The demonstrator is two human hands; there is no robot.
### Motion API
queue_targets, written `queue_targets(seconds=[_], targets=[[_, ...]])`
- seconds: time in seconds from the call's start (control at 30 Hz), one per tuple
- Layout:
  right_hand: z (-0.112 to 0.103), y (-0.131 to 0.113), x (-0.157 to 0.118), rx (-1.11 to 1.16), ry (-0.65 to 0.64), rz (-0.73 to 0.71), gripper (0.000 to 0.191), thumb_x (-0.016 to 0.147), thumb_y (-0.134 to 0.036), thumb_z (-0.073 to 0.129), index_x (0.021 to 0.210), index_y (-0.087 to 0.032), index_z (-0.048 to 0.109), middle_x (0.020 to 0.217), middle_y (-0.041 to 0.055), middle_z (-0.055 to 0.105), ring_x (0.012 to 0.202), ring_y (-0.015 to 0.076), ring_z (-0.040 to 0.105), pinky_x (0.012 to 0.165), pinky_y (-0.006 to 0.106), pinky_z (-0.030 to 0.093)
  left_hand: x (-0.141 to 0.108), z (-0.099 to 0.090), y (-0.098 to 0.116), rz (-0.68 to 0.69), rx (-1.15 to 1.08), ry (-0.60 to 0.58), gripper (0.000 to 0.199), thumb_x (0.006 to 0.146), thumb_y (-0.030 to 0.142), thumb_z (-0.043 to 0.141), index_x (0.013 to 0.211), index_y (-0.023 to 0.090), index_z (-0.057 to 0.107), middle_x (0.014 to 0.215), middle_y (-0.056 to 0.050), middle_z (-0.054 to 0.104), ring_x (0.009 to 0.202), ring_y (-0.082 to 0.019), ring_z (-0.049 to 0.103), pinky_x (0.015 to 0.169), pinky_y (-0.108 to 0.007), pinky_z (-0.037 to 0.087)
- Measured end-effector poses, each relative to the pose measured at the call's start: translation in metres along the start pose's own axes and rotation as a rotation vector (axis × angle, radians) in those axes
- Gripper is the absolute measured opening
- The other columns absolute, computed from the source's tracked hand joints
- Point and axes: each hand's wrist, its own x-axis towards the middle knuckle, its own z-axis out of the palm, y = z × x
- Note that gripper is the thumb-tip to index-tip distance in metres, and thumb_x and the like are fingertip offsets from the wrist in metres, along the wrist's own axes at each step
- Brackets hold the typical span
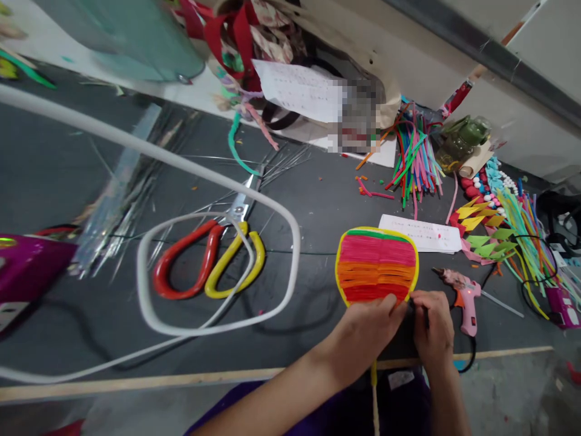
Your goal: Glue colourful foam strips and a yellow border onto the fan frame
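A fan-shaped piece (379, 257) lies before me, with a yellow rim, a stem below, and bands of green, pink, orange and red strands. They look like pipe cleaners. My left hand (370, 333) is closed over its lower edge, hiding part of the red band. Beside it, my right hand (434, 327) is pinched at the lower right of the rim. What its fingertips hold is too small to make out. Just right of that hand rests a pink glue gun (466, 297) with a glue stick in its back. A written paper slip (426, 234) lies behind the fan-shaped piece.
Large scissors (240, 209) with red and yellow handles lie left. A white cord (295, 254) loops above them in the foreground. Further back are pipe cleaners (420, 157), a green-lidded bottle (465, 142) and a clear ruler (122, 175). A wooden strip (490, 354) edges the table.
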Motion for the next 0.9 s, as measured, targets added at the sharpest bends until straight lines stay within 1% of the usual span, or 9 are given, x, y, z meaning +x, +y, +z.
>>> queue_targets(seconds=[0.13,0.27,0.4,0.47,0.57,0.63,0.7,0.83,0.9], targets=[[0.001,0.000,0.001,-0.029,-0.016,0.005,0.021,0.095,-0.006,0.047,0.104,-0.023,0.055,0.097,0.0043,0.065,0.090,0.0187,0.058,0.078,0.033,0.049,0.002,0.000,-0.005,0.067,-0.020,0.058,0.023,0.092,0.007,0.050,0.112,0.017,0.056,0.087,-0.003,0.060,0.073,-0.018,0.062,0.053,-0.031,0.041],[0.001,0.000,0.002,-0.064,-0.047,0.034,0.018,0.096,-0.008,0.047,0.103,-0.023,0.056,0.095,0.0038,0.064,0.087,0.0183,0.057,0.075,0.031,0.049,0.008,0.002,-0.007,0.144,-0.079,0.041,0.023,0.090,0.006,0.053,0.111,0.014,0.057,0.089,-0.005,0.063,0.070,-0.020,0.064,0.050,-0.032,0.039],[-0.001,-0.002,0.001,-0.066,-0.038,0.088,0.017,0.097,-0.009,0.047,0.100,-0.022,0.058,0.092,0.0032,0.063,0.084,0.0174,0.057,0.073,0.031,0.049,0.012,0.008,-0.006,0.162,-0.077,0.059,0.018,0.089,0.008,0.057,0.107,0.012,0.059,0.084,-0.006,0.065,0.063,-0.020,0.063,0.045,-0.031,0.036],[-0.002,-0.003,0.001,-0.065,0.011,0.114,0.018,0.096,-0.008,0.048,0.102,-0.022,0.059,0.093,0.0036,0.063,0.086,0.0174,0.058,0.075,0.032,0.050,0.013,0.011,-0.006,0.158,-0.085,0.074,0.017,0.089,0.011,0.058,0.106,0.012,0.059,0.082,-0.006,0.064,0.062,-0.020,0.063,0.045,-0.030,0.035],[-0.004,-0.004,0.004,-0.016,0.183,0.164,0.016,0.096,-0.010,0.050,0.103,-0.021,0.058,0.095,0.0047,0.062,0.091,0.0191,0.060,0.078,0.036,0.051,0.013,0.011,-0.006,0.148,-0.114,0.077,0.016,0.090,0.014,0.059,0.106,0.013,0.060,0.079,-0.005,0.063,0.062,-0.019,0.063,0.045,-0.030,0.036],[-0.004,-0.005,0.010,0.043,0.306,0.186,0.015,0.095,-0.012,0.052,0.107,-0.021,0.055,0.098,0.0058,0.060,0.092,0.0202,0.060,0.076,0.038,0.053,0.013,0.009,-0.007,0.137,-0.128,0.083,0.014,0.090,0.014,0.060,0.103,0.014,0.061,0.078,-0.004,0.063,0.062,-0.020,0.063,0.046,-0.030,0.037],[-0.003,-0.004,0.018,0.019,0.362,0.166,0.019,0.093,-0.013,0.056,0.110,-0.022,0.052,0.100,0.0067,0.059,0.093,0.0212,0.060,0.076,0.040,0.053,0.013,0.008,-0.009,0.131,-0.138,0.096,0.012,0.090,0.012,0.058,0.101,0.015,0.061,0.078,-0.004,0.063,0.063,-0.020,0.063,0.046,-0.031,0.037],[0.003,0.000,0.027,-0.177,0.254,0.089,0.021,0.092,-0.011,0.058,0.108,-0.023,0.054,0.088,0.0065,0.063,0.103,0.0253,0.054,0.092,0.050,0.047,0.012,0.010,-0.013,0.161,-0.163,0.110,0.010,0.090,0.011,0.056,0.098,0.015,0.061,0.076,-0.004,0.062,0.062,-0.020,0.061,0.047,-0.030,0.035],[0.006,0.001,0.027,-0.204,0.200,0.083,0.019,0.094,-0.011,0.055,0.108,-0.023,0.053,0.087,0.0063,0.065,0.104,0.0255,0.054,0.093,0.051,0.045,0.012,0.014,-0.014,0.179,-0.163,0.118,0.010,0.090,0.012,0.055,0.098,0.014,0.060,0.075,-0.004,0.062,0.061,-0.019,0.060,0.046,-0.031,0.035]])
